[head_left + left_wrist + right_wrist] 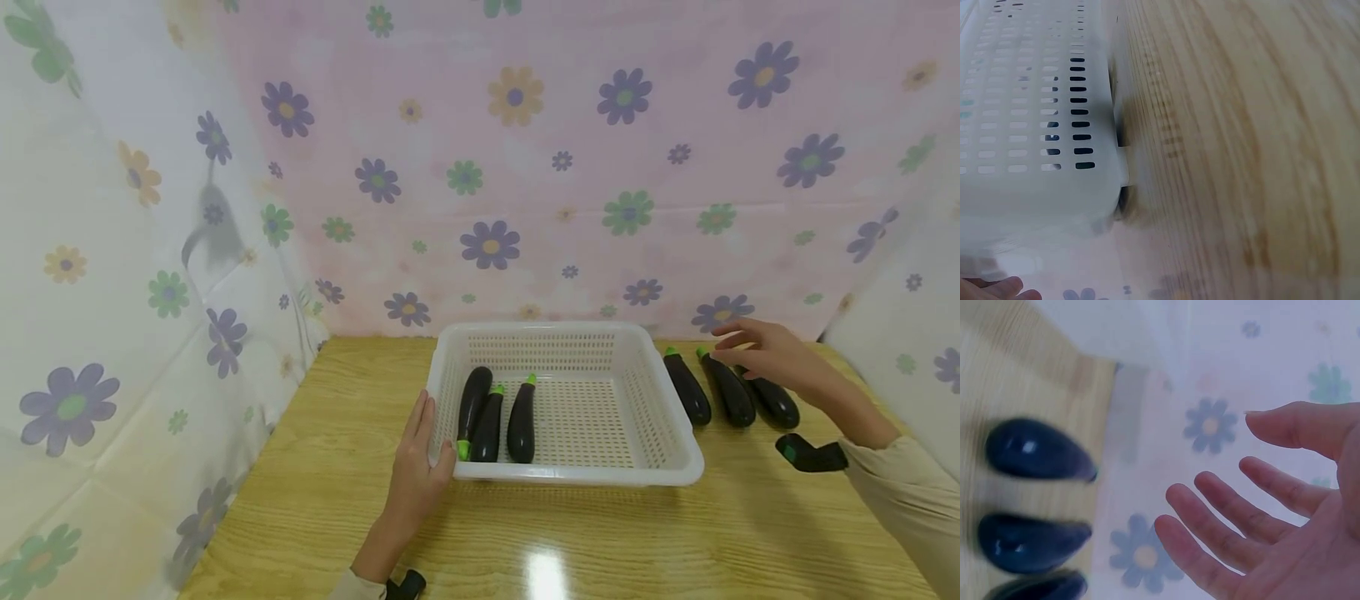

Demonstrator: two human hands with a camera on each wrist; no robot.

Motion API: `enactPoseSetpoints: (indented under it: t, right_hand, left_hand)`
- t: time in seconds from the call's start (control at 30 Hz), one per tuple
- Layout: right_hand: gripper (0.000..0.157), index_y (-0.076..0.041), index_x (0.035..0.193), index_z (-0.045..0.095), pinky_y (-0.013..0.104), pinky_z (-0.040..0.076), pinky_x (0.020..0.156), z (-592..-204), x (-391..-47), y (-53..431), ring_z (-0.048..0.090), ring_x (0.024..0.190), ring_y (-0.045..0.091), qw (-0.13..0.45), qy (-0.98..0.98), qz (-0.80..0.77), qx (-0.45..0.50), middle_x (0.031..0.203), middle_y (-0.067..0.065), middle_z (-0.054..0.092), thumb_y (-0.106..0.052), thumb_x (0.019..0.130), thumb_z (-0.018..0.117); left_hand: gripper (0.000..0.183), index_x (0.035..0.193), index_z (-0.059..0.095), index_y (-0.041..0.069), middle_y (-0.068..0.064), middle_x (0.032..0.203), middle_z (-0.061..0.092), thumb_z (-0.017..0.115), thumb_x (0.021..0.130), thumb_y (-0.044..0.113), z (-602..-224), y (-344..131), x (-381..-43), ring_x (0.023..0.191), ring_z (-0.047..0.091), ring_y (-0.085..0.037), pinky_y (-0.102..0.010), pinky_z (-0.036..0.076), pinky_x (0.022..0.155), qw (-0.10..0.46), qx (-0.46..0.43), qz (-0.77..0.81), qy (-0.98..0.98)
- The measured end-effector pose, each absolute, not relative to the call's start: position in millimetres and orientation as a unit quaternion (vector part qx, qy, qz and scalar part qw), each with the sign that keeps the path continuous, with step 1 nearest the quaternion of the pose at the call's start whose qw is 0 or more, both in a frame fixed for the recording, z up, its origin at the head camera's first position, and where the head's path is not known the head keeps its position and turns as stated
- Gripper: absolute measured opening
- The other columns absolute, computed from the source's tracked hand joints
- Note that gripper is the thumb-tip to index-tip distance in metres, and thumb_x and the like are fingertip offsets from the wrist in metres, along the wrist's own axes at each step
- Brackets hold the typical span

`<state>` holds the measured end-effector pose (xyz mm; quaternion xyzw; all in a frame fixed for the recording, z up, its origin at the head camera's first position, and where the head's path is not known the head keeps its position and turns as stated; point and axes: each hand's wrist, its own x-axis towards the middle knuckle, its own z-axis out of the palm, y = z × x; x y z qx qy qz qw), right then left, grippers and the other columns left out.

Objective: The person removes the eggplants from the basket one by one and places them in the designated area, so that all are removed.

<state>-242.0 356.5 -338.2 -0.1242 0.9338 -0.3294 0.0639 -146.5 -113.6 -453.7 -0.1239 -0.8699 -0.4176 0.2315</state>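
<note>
A white plastic basket (pixel 570 476) stands on the table with three dark eggplants inside, one of them the middle eggplant (pixel 487 427). My left hand (pixel 417 468) rests on the basket's front left corner, fingers straight along its left side; in the left wrist view only its fingertips (pixel 1010 289) show at the lower left. Right of the basket lie three more eggplants, the nearest to it being an eggplant (pixel 687 390). Above the other two, a middle eggplant (pixel 729 392) and an outer eggplant (pixel 772 400), hovers my right hand (pixel 772 357). Its fingers are spread, holding nothing (pixel 1272 519).
The wood-grain table (pixel 337 500) runs back to a flowered cloth (pixel 480 167) hung behind it. Similar cloth hangs at the left and right sides. A black wrist device (pixel 810 454) sits at my right sleeve.
</note>
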Motion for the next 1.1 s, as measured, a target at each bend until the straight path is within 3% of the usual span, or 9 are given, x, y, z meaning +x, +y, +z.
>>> enactPoseSetpoints:
  t: [0.2, 0.57, 1.1]
  right_hand:
    - [0.054, 0.004, 0.136, 0.040, 0.047, 0.053, 0.073, -329.2, -238.8, 332.6, 0.056, 0.105, 0.043, 0.071, 0.921, -0.353, -0.146, 0.125, 0.032, 0.050, -0.028, 0.096, 0.055]
    - [0.048, 0.001, 0.131, 0.045, 0.042, 0.052, 0.071, -319.9, -234.0, 291.2, 0.060, 0.101, 0.036, 0.097, 0.900, -0.384, -0.184, 0.122, 0.027, 0.054, -0.026, 0.094, 0.059]
    - [0.048, 0.000, 0.130, 0.047, 0.042, 0.053, 0.074, -317.7, -235.0, 243.1, 0.060, 0.100, 0.031, 0.156, 0.881, -0.396, -0.206, 0.121, 0.023, 0.056, -0.026, 0.092, 0.061]
  left_hand:
    - [0.065, 0.143, 0.033, -0.006, -0.015, 0.152, 0.027, 0.056, 0.085, 0.011, -454.7, -113.8, -146.8, 0.134, 0.034, -0.027, -0.045, 0.038, 0.097, 0.228, -0.124, -0.416, -0.872]
    - [0.064, 0.143, 0.033, -0.007, -0.014, 0.153, 0.026, 0.056, 0.086, 0.011, -455.3, -114.4, -147.3, 0.135, 0.032, -0.026, -0.043, 0.037, 0.099, 0.227, -0.125, -0.411, -0.874]
    - [0.065, 0.143, 0.033, -0.006, -0.017, 0.152, 0.027, 0.057, 0.085, 0.011, -454.2, -114.5, -147.4, 0.134, 0.034, -0.029, -0.045, 0.039, 0.096, 0.234, -0.129, -0.407, -0.873]
